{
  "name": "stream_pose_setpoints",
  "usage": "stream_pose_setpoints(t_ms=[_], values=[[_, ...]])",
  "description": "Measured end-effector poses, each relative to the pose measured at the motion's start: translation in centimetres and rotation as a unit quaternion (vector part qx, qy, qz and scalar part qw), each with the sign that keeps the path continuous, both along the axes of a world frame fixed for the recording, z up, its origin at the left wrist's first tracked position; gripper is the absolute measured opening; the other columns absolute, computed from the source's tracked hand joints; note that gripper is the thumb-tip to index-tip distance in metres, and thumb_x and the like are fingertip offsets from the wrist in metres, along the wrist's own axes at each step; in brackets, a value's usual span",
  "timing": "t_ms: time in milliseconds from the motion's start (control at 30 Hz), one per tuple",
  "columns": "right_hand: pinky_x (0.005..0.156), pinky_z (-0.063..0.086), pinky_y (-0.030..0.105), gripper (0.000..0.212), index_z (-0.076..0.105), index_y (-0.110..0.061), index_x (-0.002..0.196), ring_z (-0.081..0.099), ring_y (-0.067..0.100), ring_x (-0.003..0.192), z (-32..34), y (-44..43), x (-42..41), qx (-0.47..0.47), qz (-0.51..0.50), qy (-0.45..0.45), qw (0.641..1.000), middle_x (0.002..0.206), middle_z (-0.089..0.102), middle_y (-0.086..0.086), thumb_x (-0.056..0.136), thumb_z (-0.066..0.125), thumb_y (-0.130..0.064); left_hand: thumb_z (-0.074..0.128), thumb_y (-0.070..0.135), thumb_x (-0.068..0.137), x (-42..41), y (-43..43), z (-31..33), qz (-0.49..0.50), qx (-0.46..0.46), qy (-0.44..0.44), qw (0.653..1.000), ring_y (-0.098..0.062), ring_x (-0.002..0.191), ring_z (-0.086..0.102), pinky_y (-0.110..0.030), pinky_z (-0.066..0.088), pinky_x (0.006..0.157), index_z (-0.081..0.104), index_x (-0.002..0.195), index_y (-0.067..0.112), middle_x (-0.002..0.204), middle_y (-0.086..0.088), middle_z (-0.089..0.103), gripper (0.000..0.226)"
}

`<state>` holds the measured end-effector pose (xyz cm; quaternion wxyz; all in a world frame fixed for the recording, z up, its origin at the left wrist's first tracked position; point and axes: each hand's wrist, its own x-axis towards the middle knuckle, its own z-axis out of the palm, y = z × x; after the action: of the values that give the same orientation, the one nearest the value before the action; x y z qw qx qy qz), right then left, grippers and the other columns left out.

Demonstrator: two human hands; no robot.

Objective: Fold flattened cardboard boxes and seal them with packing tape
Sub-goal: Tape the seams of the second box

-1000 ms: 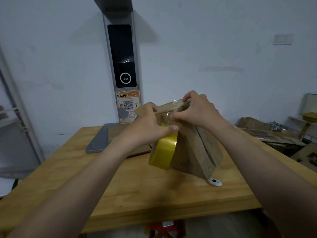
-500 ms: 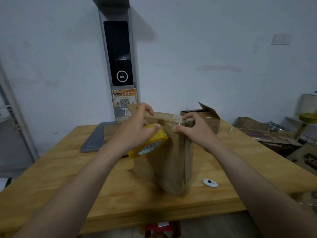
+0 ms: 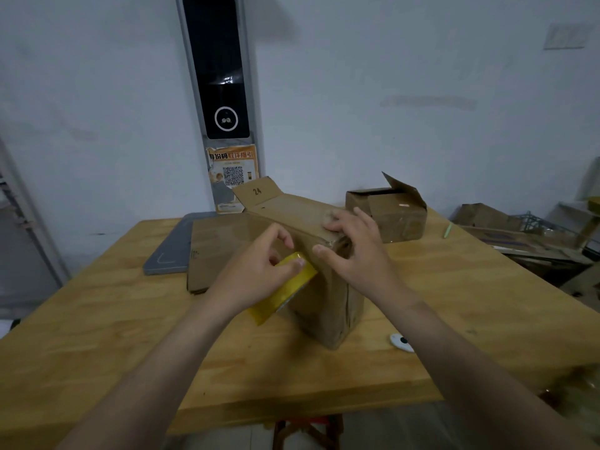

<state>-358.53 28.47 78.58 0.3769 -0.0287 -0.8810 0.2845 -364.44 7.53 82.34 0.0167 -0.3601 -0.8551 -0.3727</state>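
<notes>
The light wooden bench (image 3: 97,336) carries our brown cardboard box (image 3: 328,303). Our left hand (image 3: 256,274) grips the yellow roll of packing tape (image 3: 285,290) at its side. Our right hand (image 3: 357,254) presses spread fingers on its top corner. We think this box is nearly taped. The flat brown cardboard sheets (image 3: 214,251) behind it are not yet folded.

Table (image 3: 97,336): box (image 3: 328,306) stood at centre, open flap toward the wall. Tape roll (image 3: 285,292) against the box's left side, held in the left hand (image 3: 256,274). Right hand (image 3: 360,254) lay on the box's near top edge. Flat cardboard (image 3: 217,251) behind-left of the box; tray (image 3: 172,251) just left of the cardboard. Second box (image 3: 389,212) behind-right. Small disc (image 3: 402,342) on the table, front-right of the box. Wall panel (image 3: 220,76) behind the table.
</notes>
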Motion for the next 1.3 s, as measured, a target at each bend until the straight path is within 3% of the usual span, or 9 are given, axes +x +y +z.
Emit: stream_pose_setpoints(t_ms=[333, 467, 567, 700, 767, 900, 1067, 1200, 1300], values=[[0.112, 0.041, 0.044, 0.049, 0.065, -0.021, 0.124, 0.034, 0.022, 0.142, -1.4, -0.1, -1.2, 0.079, -0.039, 0.063, 0.994, 0.137, 0.059, -0.007, 0.086, 0.070, -0.050, 0.071, 0.046, 0.091, -2.2, 0.1, -0.2, -0.020, -0.017, -0.066, 0.997, -0.006, 0.058, 0.050, -0.029, 0.039, 0.058, 0.056, 0.101, 0.034, 0.068, 0.007, 0.060, 0.021], [0.112, 0.041, 0.043, 0.051, 0.064, -0.020, 0.125, 0.033, 0.023, 0.142, -1.5, -0.2, -1.4, 0.087, -0.044, 0.057, 0.994, 0.138, 0.058, -0.006, 0.086, 0.067, -0.053, 0.071, 0.050, 0.089, -3.0, 0.2, -0.7, 0.017, -0.088, -0.064, 0.994, -0.020, 0.067, 0.057, -0.032, 0.039, 0.061, 0.054, 0.105, 0.037, 0.080, -0.005, 0.063, 0.027], [0.111, 0.042, 0.042, 0.055, 0.061, -0.020, 0.128, 0.032, 0.024, 0.144, -1.9, -0.5, -1.7, 0.101, -0.057, 0.053, 0.992, 0.139, 0.056, -0.005, 0.085, 0.064, -0.055, 0.069, 0.050, 0.091, -3.0, 0.5, -0.7, 0.016, -0.095, -0.068, 0.993, -0.015, 0.064, 0.054, -0.030, 0.039, 0.059, 0.058, 0.107, 0.040, 0.077, 0.000, 0.061, 0.021], [0.111, 0.043, 0.043, 0.061, 0.057, -0.020, 0.132, 0.030, 0.024, 0.145, -2.1, -0.4, -1.6, 0.111, -0.066, 0.048, 0.990, 0.143, 0.053, -0.004, 0.083, 0.065, -0.055, 0.066, 0.050, 0.093, -3.0, 0.9, -0.8, 0.017, -0.096, -0.067, 0.993, -0.022, 0.088, 0.067, -0.030, 0.047, 0.068, 0.062, 0.112, 0.042, 0.098, -0.001, 0.068, 0.021], [0.111, 0.044, 0.043, 0.061, 0.056, -0.020, 0.133, 0.030, 0.023, 0.145, -2.0, -0.4, -1.6, 0.108, -0.072, 0.041, 0.991, 0.142, 0.053, -0.004, 0.082, 0.068, -0.054, 0.066, 0.049, 0.094, -3.0, 1.1, -0.9, 0.015, -0.093, -0.085, 0.992, -0.014, 0.090, 0.063, -0.029, 0.049, 0.072, 0.065, 0.113, 0.042, 0.101, 0.009, 0.062, 0.020], [0.106, 0.047, 0.042, 0.059, 0.059, -0.018, 0.124, 0.037, 0.027, 0.139, -1.8, -0.6, -1.6, 0.124, -0.095, 0.052, 0.986, 0.133, 0.059, -0.003, 0.082, 0.063, -0.059, 0.069, 0.047, 0.092, -3.1, 1.0, -1.0, -0.003, -0.078, -0.147, 0.986, -0.011, 0.098, 0.060, -0.031, 0.053, 0.082, 0.069, 0.113, 0.042, 0.114, 0.009, 0.063, 0.022], [0.088, 0.055, 0.039, 0.050, 0.061, -0.020, 0.106, 0.043, 0.029, 0.130, -0.8, -2.0, -1.8, 0.093, -0.133, 0.062, 0.985, 0.119, 0.062, -0.006, 0.082, 0.062, -0.064, 0.073, 0.045, 0.090, -2.7, 0.6, -0.8, -0.022, -0.074, -0.188, 0.979, -0.010, 0.097, 0.062, -0.025, 0.050, 0.074, 0.072, 0.111, 0.042, 0.109, 0.009, 0.067, 0.021], [0.107, 0.047, 0.042, 0.063, 0.055, -0.020, 0.122, 0.029, 0.026, 0.145, -1.3, -1.6, -1.5, 0.100, -0.111, -0.002, 0.989, 0.141, 0.052, -0.005, 0.077, 0.073, -0.061, 0.073, 0.049, 0.090, -2.7, 0.6, -0.7, -0.009, -0.052, -0.185, 0.981, -0.014, 0.101, 0.061, -0.032, 0.052, 0.083, 0.068, 0.111, 0.044, 0.113, 0.007, 0.063, 0.023], [0.118, 0.031, 0.059, 0.067, 0.047, -0.026, 0.129, 0.016, 0.025, 0.153, -0.9, -2.0, -1.1, 0.093, -0.118, -0.052, 0.987, 0.150, 0.042, -0.007, 0.079, 0.076, -0.058, 0.071, 0.053, 0.090, -2.7, 0.8, -0.5, 0.003, -0.058, -0.164, 0.985, -0.019, 0.110, 0.059, -0.039, 0.052, 0.095, 0.069, 0.114, 0.041, 0.121, 0.004, 0.061, 0.027]])
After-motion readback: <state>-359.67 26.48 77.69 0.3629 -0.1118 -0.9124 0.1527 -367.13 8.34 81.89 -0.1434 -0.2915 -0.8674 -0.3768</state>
